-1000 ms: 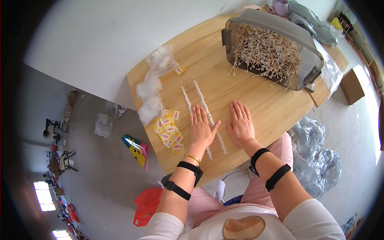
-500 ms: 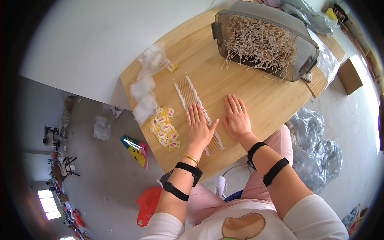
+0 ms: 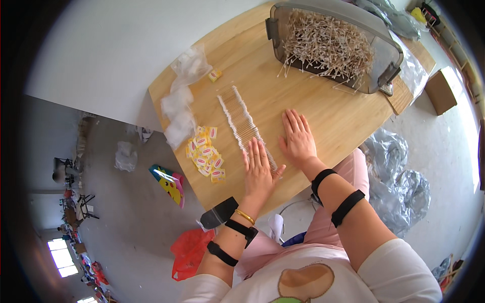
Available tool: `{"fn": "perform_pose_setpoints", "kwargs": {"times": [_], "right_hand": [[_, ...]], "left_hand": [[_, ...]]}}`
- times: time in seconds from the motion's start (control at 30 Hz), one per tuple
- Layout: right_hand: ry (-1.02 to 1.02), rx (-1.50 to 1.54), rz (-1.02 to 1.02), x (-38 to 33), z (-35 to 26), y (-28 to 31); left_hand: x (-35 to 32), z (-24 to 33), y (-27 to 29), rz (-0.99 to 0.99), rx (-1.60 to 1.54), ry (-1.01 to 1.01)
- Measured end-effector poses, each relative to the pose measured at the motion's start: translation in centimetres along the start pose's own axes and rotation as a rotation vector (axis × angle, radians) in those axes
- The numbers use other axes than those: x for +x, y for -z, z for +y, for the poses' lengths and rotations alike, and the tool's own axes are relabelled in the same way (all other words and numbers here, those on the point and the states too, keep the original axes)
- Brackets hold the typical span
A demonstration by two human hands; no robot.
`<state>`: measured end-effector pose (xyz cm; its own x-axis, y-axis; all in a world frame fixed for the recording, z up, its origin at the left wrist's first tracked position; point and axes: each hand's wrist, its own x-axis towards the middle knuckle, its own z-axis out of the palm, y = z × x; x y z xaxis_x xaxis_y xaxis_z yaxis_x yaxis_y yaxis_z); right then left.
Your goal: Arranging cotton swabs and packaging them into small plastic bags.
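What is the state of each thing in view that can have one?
Swab row: lined up side by side
Left hand: open, fingers straight, partly covering the swab row
Right hand: open, palm down
Bin: on its side, open, loose swabs inside
Yellow pieces: loosely piled
Clear bag: crumpled
Red bag: crumpled

The person's left hand (image 3: 259, 172) has moved toward the person along the row of cotton swabs (image 3: 236, 115), from its middle to its near end, close to the edge of the table (image 3: 290, 184). More swabs now show beyond the fingertips (image 3: 254, 142). A black block (image 3: 219, 213) beside the wrist (image 3: 248, 203), mostly hidden before, is plainly visible.
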<state>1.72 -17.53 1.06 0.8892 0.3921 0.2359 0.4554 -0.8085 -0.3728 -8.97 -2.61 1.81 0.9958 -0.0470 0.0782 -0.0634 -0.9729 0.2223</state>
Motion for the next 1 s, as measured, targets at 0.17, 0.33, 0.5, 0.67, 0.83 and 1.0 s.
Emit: {"fn": "perform_pose_setpoints", "kwargs": {"times": [0.17,0.33,0.5,0.67,0.83,1.0], "right_hand": [[-0.023,0.019,-0.018,0.2,0.1,0.1],[0.004,0.015,-0.023,0.2,-0.1,0.0],[0.026,0.06,0.062,0.3,0.6,-0.3],[-0.246,0.647,0.202,1.2,-1.0,-1.0],[-0.003,0.752,0.082,2.0,-5.1,-2.3],[0.048,0.818,0.001,2.0,-7.3,-3.6]], "left_hand": [[-0.4,0.3,0.5,-0.061,0.014,0.002],[-0.9,-0.8,0.1,-0.099,-0.09,-0.001],[-1.1,-1.9,2.8,0.161,-0.317,0.079],[0.0,-4.5,3.5,0.4,-0.519,0.198],[2.4,-4.6,1.3,0.313,-0.85,0.391],[4.2,-2.9,-2.5,0.41,-1.034,0.242]]}}
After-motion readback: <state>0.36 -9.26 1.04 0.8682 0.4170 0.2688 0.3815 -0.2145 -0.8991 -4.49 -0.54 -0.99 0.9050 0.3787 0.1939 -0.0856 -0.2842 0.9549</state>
